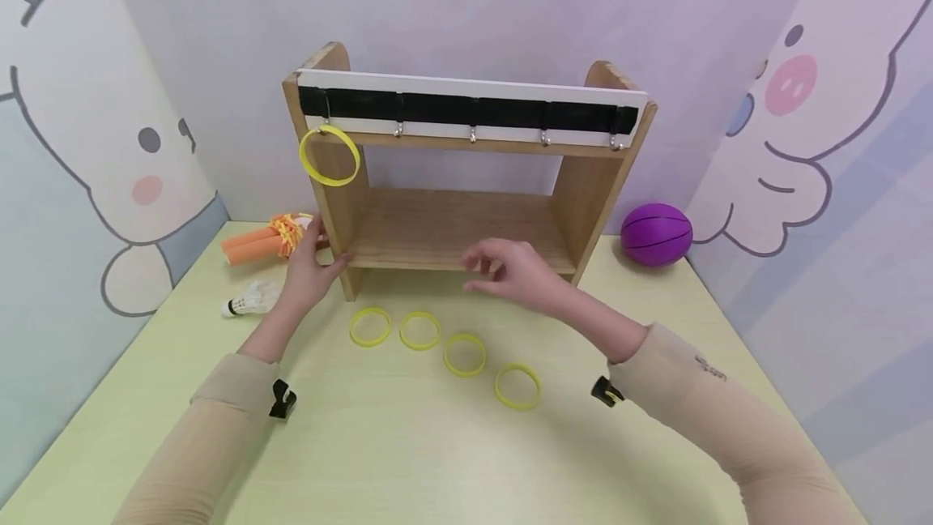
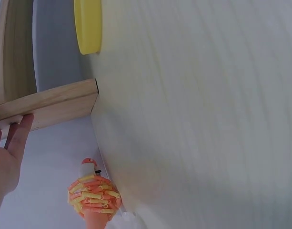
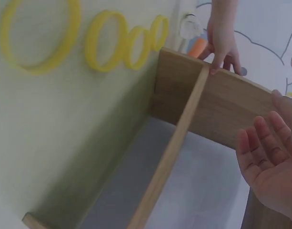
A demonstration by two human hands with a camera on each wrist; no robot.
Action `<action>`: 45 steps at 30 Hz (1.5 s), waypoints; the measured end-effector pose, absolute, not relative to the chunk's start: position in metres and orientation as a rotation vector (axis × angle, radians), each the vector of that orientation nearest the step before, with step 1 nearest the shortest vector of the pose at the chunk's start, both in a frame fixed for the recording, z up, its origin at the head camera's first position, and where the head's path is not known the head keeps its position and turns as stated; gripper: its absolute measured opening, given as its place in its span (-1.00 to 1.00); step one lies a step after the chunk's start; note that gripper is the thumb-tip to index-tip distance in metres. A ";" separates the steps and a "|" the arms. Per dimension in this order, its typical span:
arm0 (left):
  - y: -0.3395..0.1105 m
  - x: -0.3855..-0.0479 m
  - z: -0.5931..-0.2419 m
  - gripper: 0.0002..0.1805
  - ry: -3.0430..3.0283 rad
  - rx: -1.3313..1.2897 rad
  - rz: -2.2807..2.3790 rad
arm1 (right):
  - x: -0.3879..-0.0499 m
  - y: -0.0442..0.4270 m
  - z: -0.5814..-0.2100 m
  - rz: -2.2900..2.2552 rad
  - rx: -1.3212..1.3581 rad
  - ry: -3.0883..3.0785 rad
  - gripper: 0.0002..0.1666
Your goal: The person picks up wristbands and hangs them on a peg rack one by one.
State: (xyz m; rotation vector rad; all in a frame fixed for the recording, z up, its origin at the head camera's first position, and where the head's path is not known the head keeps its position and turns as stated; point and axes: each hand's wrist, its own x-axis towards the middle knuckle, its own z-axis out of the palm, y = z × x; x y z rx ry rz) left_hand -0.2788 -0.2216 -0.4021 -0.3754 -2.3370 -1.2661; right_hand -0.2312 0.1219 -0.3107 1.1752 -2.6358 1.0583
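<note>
A wooden shelf (image 1: 452, 225) stands on the table, with a row of small metal hooks along its white-and-black top strip. From the leftmost hook hangs a yellow ring (image 1: 330, 155). My left hand (image 1: 309, 270) grips the shelf's left side panel low down, thumb at the front edge and fingers on the outer face; the left wrist view shows those fingers (image 2: 21, 136) against the wood. In front of the lower board, my right hand (image 1: 519, 272) hovers with loosely bent fingers and holds nothing. Several yellow rings (image 1: 464, 356) lie on the table in front of the shelf.
Left of the shelf lie an orange foam toy (image 1: 266, 240) with a yellow-orange band and a white shuttlecock (image 1: 253, 299). A purple ball (image 1: 657, 235) sits to the right. Printed cartoon walls (image 1: 466, 6) enclose the back and sides.
</note>
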 end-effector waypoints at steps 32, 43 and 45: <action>-0.224 -0.281 -0.404 -0.17 -2.359 -0.345 -1.261 | -0.225 0.205 -0.430 0.926 1.394 -2.882 -0.90; -0.224 -0.280 -0.405 -0.16 -2.327 -0.368 -1.295 | -0.227 0.198 -0.438 0.903 1.396 -2.968 -0.88; -0.224 -0.280 -0.406 -0.16 -2.326 -0.375 -1.300 | -0.227 0.198 -0.437 0.885 1.380 -2.974 -0.88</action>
